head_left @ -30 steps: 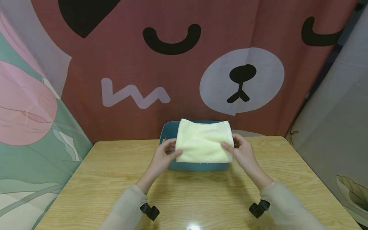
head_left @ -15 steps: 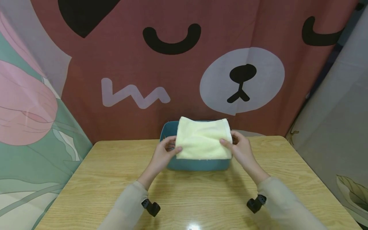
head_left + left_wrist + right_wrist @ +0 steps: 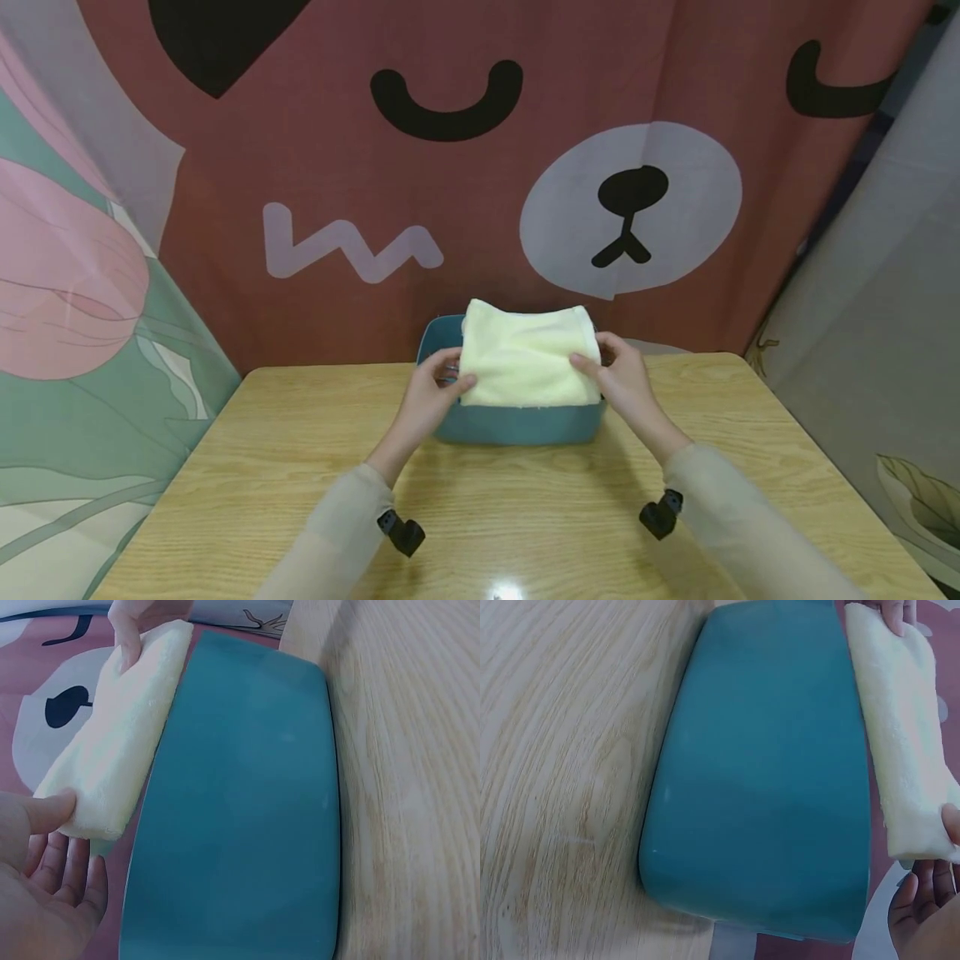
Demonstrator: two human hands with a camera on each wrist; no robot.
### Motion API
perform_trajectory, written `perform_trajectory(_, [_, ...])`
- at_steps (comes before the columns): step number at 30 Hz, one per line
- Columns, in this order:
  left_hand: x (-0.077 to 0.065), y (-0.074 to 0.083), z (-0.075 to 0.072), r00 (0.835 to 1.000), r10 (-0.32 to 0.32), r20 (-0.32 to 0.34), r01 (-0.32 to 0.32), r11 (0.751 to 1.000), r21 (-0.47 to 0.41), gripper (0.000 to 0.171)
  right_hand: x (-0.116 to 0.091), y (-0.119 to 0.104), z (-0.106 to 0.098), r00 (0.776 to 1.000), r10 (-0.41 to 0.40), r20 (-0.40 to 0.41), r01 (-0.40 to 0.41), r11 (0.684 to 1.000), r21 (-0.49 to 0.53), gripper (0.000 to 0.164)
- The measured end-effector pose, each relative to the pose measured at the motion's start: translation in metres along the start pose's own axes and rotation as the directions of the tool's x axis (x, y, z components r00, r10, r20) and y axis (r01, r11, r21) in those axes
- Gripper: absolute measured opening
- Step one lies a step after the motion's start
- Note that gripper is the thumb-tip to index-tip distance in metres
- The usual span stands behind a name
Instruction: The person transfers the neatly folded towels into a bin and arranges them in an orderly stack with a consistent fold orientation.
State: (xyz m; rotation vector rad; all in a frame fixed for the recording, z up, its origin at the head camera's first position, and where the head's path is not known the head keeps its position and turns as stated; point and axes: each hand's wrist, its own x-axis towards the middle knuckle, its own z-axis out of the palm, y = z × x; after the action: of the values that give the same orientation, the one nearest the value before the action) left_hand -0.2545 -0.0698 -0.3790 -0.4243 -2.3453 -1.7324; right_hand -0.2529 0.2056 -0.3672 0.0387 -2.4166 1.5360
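A folded pale yellow towel is held level between both hands, over the opening of a teal plastic bin. My left hand pinches its left end, thumb on top and fingers below. On the opposite end my right hand has the same kind of pinch. In the left wrist view the towel appears as a thick, soft fold just above the rim of the bin. The right wrist view shows the towel alongside the bin's upper edge. Most of the bin's inside is hidden behind the towel.
The bin stands at the back edge of a light wooden table. Directly behind it hangs a brown curtain with a bear face print. A floral curtain is on the left, a pale one on the right.
Both hands have carried the towel slightly farther away, toward the back of the bin, and more of the bin's front wall now shows. The bin has stayed in place.
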Motion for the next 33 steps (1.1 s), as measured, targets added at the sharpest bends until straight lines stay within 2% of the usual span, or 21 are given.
perform_trajectory(8, [0.007, -0.005, 0.0, 1.0, 0.001, -0.003, -0.001, 1.0, 0.014, 0.038, 0.006, 0.001, 0.003, 0.999, -0.032, 0.0, 0.032, 0.998, -0.054, 0.03])
perform_trajectory(15, [0.008, -0.006, 0.0, 1.0, -0.013, -0.012, 0.013, 1.0, 0.024, 0.039, 0.012, 0.001, 0.007, 1.0, -0.024, 0.011, 0.025, 0.996, -0.09, 0.03])
perform_trajectory(24, [0.01, -0.006, 0.001, 1.0, -0.016, -0.019, 0.017, 0.999, 0.047, 0.04, 0.016, 0.004, 0.01, 0.999, -0.029, 0.016, 0.031, 0.995, -0.097, 0.032])
perform_trajectory(28, [0.01, -0.007, 0.001, 1.0, -0.019, -0.013, 0.02, 0.996, 0.087, 0.038, 0.017, 0.005, 0.011, 0.999, -0.042, 0.031, 0.045, 0.993, -0.108, 0.031])
perform_trajectory(33, [0.007, -0.01, 0.002, 0.999, -0.036, 0.016, 0.032, 0.98, 0.196, 0.038, 0.016, 0.008, 0.012, 0.997, -0.044, 0.061, 0.051, 0.991, -0.121, 0.029])
